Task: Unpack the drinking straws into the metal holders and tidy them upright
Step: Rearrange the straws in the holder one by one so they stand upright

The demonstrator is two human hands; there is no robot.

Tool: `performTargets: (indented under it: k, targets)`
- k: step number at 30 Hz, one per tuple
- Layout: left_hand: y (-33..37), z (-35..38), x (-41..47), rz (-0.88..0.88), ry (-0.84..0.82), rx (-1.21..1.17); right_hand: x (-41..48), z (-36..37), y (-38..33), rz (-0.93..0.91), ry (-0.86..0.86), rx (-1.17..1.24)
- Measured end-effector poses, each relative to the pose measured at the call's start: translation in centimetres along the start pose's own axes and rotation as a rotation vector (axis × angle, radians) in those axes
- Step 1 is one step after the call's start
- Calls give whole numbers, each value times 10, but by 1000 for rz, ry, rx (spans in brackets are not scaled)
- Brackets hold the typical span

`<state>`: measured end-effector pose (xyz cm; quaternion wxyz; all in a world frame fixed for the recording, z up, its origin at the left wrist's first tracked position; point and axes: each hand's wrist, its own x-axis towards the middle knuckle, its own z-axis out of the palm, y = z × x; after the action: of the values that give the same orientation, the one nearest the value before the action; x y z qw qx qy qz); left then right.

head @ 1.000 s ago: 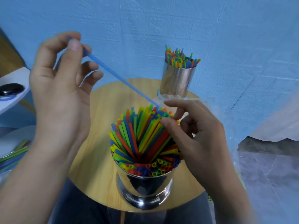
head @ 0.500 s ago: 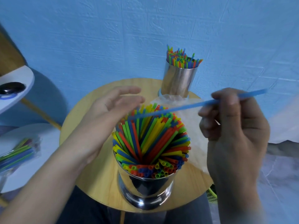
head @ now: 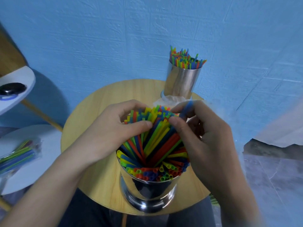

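Observation:
A shiny metal holder (head: 148,192) stands at the near edge of the round wooden table (head: 91,115), packed with coloured straws (head: 155,145) that lean away from me. My left hand (head: 111,128) curls over the left side of the bundle, thumb and fingers round the straw tops. My right hand (head: 201,138) pinches a blue straw (head: 186,108) at the right of the bundle, its lower end among the tops. A second metal holder (head: 182,81), filled with upright straws, stands at the table's far edge.
A crumpled clear plastic bag (head: 170,99) lies between the two holders. On a white surface at the left lies a plastic pack of straws (head: 18,154). A white shelf with a black object (head: 12,88) is at upper left. The wall behind is blue.
The blue straw passed from my left hand to my right, then came down to the bundle. My left hand went from open beside the straws to curled round their tops.

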<state>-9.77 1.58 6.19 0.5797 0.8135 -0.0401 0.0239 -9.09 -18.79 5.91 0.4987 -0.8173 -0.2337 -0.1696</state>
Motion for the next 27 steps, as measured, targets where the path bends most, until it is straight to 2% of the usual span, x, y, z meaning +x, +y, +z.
performTargets:
  k: [7,11,16,22,27]
  targets:
    - [2,1,-3,50,10,-37,0,-2,3,18,-48,-11]
    - [6,1,-3,104,-2,23,1,-1,3,-15,-28,-68]
    - [12,4,-5,105,-3,-5,0,-1,4,-12,-58,-67]
    - [8,1,-4,69,-15,93,-1,-3,5,22,-77,-24]
    - [13,2,-4,63,-70,12,-1,-2,7,15,-62,-43]
